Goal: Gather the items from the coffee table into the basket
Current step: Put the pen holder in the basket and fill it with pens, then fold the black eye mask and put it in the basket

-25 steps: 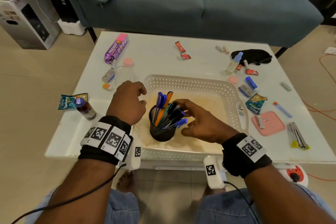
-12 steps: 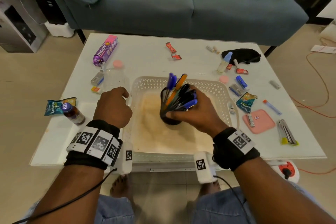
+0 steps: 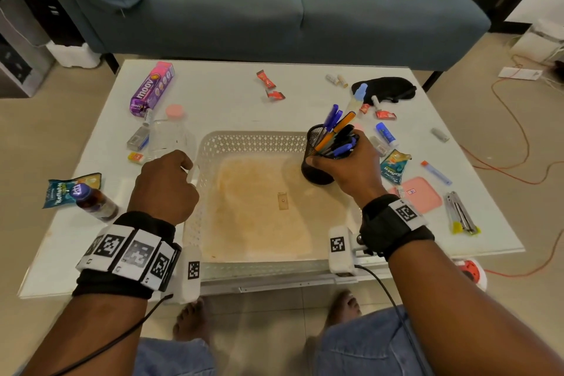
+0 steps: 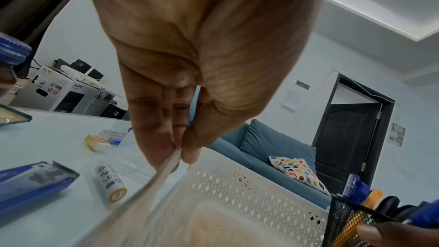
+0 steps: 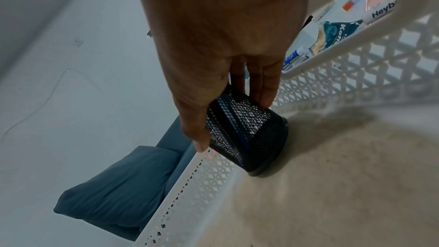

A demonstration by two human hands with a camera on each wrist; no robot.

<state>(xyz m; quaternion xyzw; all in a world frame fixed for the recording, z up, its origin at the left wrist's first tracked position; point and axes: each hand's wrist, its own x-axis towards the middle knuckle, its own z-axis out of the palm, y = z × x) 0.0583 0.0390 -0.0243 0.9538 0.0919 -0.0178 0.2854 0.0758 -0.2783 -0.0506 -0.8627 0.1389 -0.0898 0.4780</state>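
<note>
Right hand: fingers wrapped round the black mesh pen holder, tilted, in the basket's far right corner.
Left hand: pinching the white basket rim, left side.
Table: scattered small items around basket.

baskets: 1 | mesh pen cups: 1, far right corner of basket | blue snack packets: 2, left, right | red wrappers, far centre: 2 | brown bottles, left: 1 | purple boxes, far left: 1 | pink cases, right: 1
</note>
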